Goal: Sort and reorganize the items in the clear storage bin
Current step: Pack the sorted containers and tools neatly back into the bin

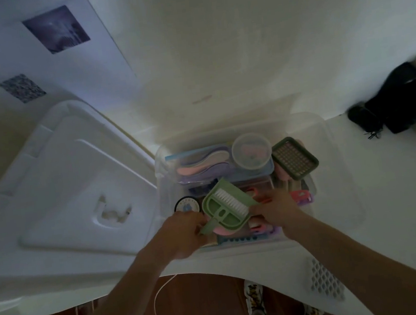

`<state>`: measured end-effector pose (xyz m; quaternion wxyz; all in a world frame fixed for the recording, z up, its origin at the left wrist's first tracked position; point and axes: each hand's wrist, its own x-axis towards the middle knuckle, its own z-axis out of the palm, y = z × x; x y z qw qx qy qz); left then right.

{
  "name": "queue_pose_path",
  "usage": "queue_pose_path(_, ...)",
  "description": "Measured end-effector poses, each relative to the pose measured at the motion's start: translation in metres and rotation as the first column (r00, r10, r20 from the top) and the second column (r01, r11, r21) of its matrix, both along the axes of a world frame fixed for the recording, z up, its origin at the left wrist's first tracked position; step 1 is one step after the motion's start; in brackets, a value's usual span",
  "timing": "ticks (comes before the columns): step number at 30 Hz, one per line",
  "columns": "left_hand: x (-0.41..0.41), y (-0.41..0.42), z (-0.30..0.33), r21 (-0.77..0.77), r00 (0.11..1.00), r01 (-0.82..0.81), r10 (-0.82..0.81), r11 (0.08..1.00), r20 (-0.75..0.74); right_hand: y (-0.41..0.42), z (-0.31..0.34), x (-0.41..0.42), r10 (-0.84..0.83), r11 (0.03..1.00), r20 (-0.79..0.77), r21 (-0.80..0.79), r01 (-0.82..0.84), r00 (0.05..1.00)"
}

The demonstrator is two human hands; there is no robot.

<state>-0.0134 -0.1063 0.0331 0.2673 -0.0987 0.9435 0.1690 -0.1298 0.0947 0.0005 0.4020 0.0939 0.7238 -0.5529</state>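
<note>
Green plastic dustpan with white-bristled brush (227,206): you have it over the near half of the clear plastic storage bin (313,128).
Long axis: near-left to far-right; its handle points near-left.
Left hand (184,232): nearer, fingers curled round that handle.
Right hand (277,210): touches the pan's right edge; grip unclear.
</note>
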Motion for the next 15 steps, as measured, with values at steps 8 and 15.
queue_pose_path(8, 0.008, -0.005, -0.002, -0.077, 0.994, -0.066, 0.058, 0.995, -0.091, 0.003, -0.003, 0.003, 0.079, 0.994, -0.04, 0.079, -0.076, 0.996)
queue_pose_path(15, 0.0, 0.027, 0.017, 0.378, 0.935, -0.262, 0.33, 0.888, -0.129, -0.01, 0.031, 0.019, 0.1, 0.969, 0.049, -0.232, -0.086, 0.994)
